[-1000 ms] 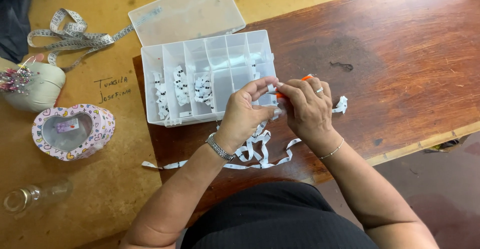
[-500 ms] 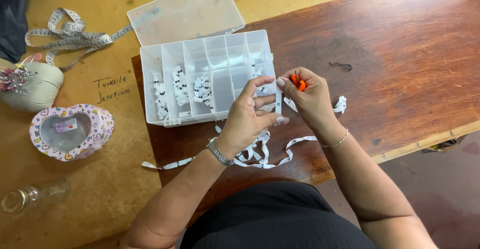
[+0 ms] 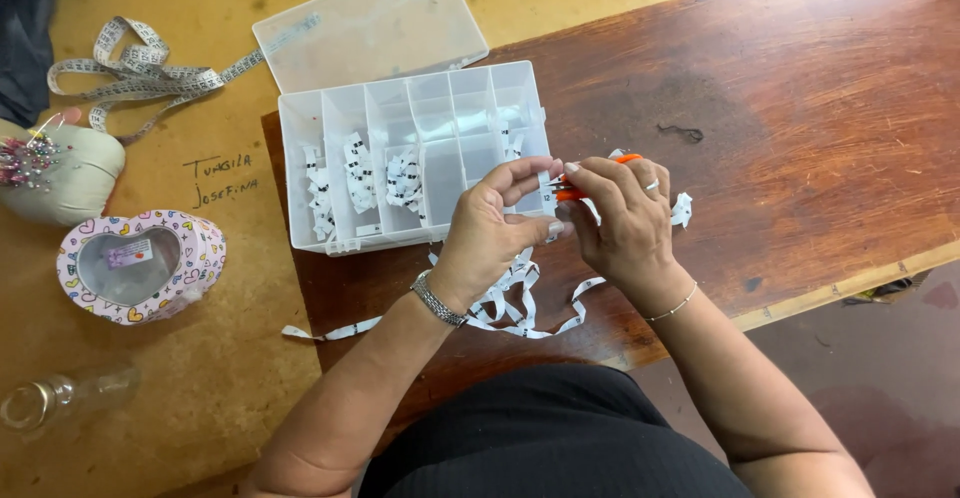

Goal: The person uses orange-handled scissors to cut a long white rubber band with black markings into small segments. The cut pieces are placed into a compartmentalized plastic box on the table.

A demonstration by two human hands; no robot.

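My left hand (image 3: 492, 228) pinches the end of a white printed label ribbon (image 3: 520, 303) that trails in loops on the brown table below my wrists. My right hand (image 3: 625, 220) holds small orange-handled snips (image 3: 592, 182), their blades at the strip held between the fingers of the left hand. Both hands sit just in front of the right end of a clear plastic compartment box (image 3: 430, 118) with its lid open; cut white label pieces (image 3: 360, 180) lie in its left compartments.
A heart-shaped patterned tin (image 3: 140, 266), a cream pincushion with pins (image 3: 55, 168), a measuring tape (image 3: 140, 70) and a clear glass bottle (image 3: 60, 398) lie on the yellow surface at left. A loose ribbon scrap (image 3: 682, 208) sits right of my hand. The table edge (image 3: 850, 280) runs at lower right.
My hands have stayed together by the box's right end; the right hand turned slightly, bringing the orange snips to the strip held in the left fingers.
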